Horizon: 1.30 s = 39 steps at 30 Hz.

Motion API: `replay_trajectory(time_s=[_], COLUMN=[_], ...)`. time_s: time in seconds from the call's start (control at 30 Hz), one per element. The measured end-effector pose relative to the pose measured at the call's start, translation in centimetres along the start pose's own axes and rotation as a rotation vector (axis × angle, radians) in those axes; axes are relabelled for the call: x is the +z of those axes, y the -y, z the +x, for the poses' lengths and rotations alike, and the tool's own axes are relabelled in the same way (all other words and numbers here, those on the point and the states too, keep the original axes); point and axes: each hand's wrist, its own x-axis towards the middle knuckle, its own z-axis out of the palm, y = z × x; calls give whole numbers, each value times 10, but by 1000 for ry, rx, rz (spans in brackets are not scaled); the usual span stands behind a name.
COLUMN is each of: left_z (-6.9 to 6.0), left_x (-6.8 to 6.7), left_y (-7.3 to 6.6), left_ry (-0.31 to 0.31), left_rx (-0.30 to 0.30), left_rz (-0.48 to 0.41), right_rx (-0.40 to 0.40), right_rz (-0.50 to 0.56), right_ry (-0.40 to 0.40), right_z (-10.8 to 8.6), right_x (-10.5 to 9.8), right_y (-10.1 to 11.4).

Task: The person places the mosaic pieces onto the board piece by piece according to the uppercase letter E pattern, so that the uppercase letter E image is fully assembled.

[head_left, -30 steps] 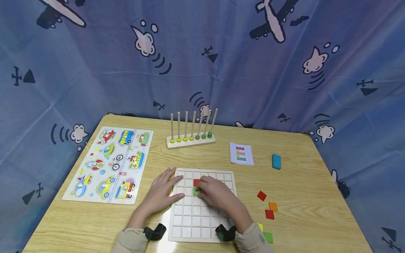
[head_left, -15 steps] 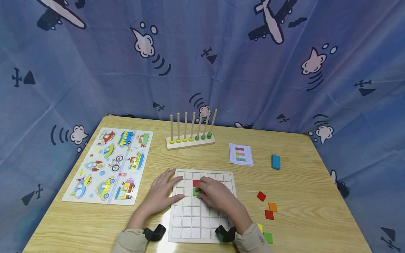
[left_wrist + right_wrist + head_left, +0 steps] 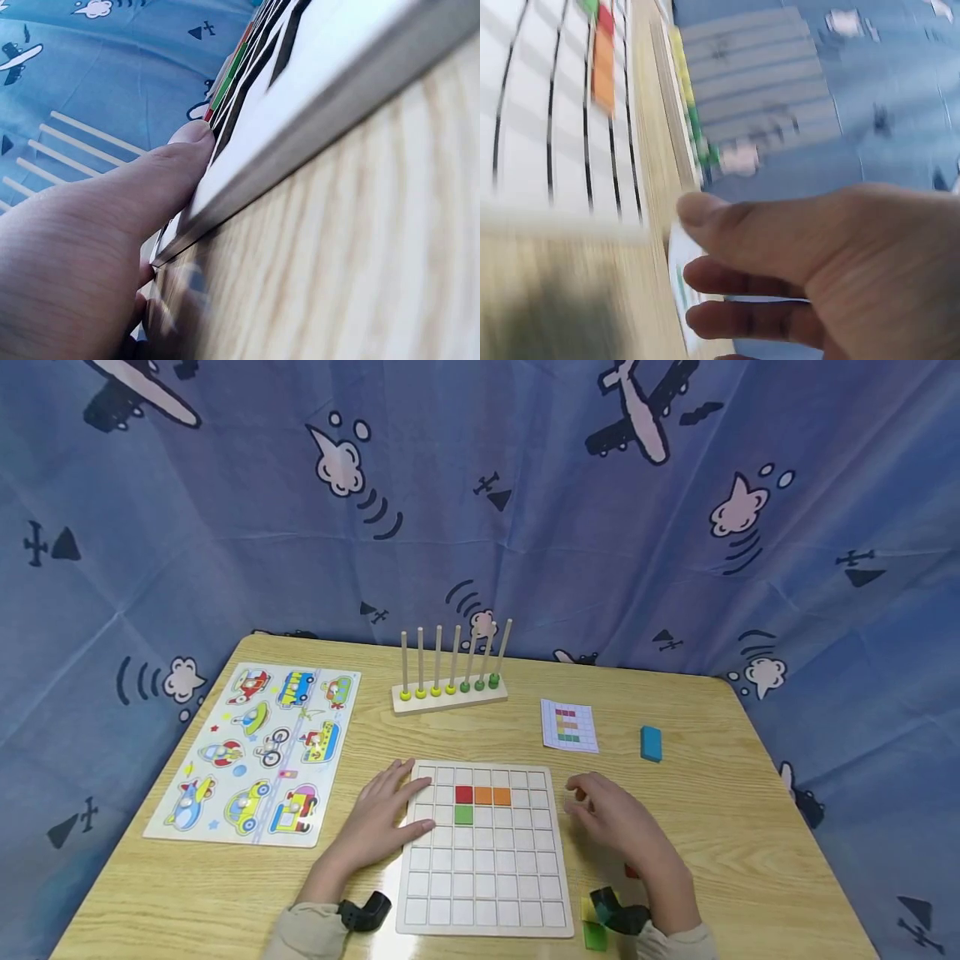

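A white grid board (image 3: 483, 885) lies on the table, with a red tile (image 3: 464, 795), two orange tiles (image 3: 492, 797) and a green tile (image 3: 464, 815) in its cells. My left hand (image 3: 386, 814) rests on the board's left edge with fingers spread. In the left wrist view its thumb (image 3: 172, 169) lies on the board's top face. My right hand (image 3: 618, 814) is just right of the board, fingers loosely bent. Blurred in the right wrist view, its thumb (image 3: 735, 217) and fingers stand apart with nothing seen between them.
Loose yellow (image 3: 588, 910), green (image 3: 596, 937) and red (image 3: 632, 871) tiles lie near my right forearm, partly hidden. A pattern card (image 3: 570, 727) and a blue block (image 3: 651, 743) lie farther back. A peg counting stand (image 3: 450, 693) and a vehicle puzzle (image 3: 255, 752) stand left.
My right hand has lifted off the green tile and moved right, past the board's edge. That uncovers the two orange tiles beside the red one. The left hand has stayed put.
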Motion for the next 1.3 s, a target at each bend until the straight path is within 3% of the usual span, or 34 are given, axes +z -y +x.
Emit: replay_trajectory(time_s=[0.2, 0.43, 0.73, 0.97, 1.13, 1.3], left_z=[0, 0, 0, -2, -1, 0], left_x=[0, 0, -1, 1, 1, 0], left_y=[0, 0, 0, 0, 0, 0], left_ry=[-7, -13, 2, 15, 17, 5], left_rx=[2, 7, 1, -5, -6, -2], left_rz=[-4, -3, 0, 0, 6, 5], right_rx=[175, 240, 223, 247, 189, 72], right_rz=[60, 82, 60, 66, 64, 52], right_ry=[37, 95, 71, 104, 62, 11], right_z=[-21, -27, -23, -25, -23, -13], right_x=[-4, 1, 10, 11, 13, 16], right_y=[-48, -67, -69, -68, -59, -37])
